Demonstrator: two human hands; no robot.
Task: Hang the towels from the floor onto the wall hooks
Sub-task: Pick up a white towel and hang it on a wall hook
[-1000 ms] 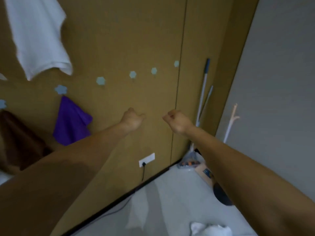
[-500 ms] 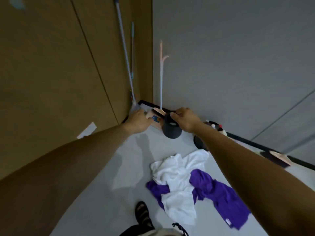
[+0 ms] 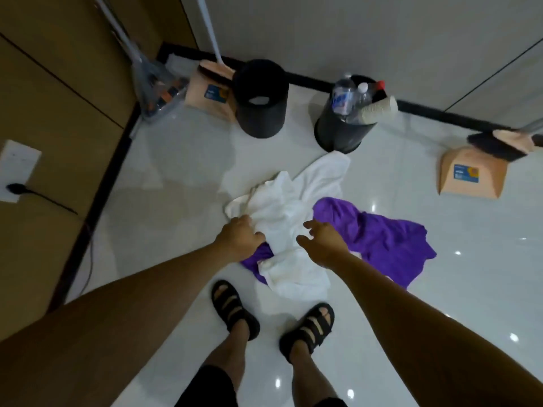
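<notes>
Progress: both towels in view are on the floor (image 3: 164, 245); none is lifted yet. No wall hooks show in this view, so I cannot tell how many towels already hang. At least these two are left: pick up, carry, hang.

Position of towels: the white towel (image 3: 282, 207) lies crumpled just in front of the feet, draped across the purple towel (image 3: 388, 242). The purple one spreads out to the right, and a small part of it shows under the white one on the left.

Hands: the left hand (image 3: 239, 239) is down on the near left edge of the white towel, fingers curled into a fold where white meets purple; judged a grip on the white cloth. The right hand (image 3: 321, 242) hovers over the middle of the pile, fingers loosely spread, holding nothing.

Surroundings: an empty-looking black bin (image 3: 260, 98) and a second bin (image 3: 340, 130) stuffed with bottles and paper cups stand beyond the towels. The white towel's far corner reaches almost to the second bin. A dustpan (image 3: 473, 174) with a brush lies to the right, well apart. Another dustpan and a plastic bag (image 3: 155, 89) sit in the corner. A wall socket (image 3: 17, 168) with a plugged cable is on the left.

Obstructions: the overlap means lifting the white towel may drag the purple one. The sandals (image 3: 232, 309) stand near the towel's edge.
</notes>
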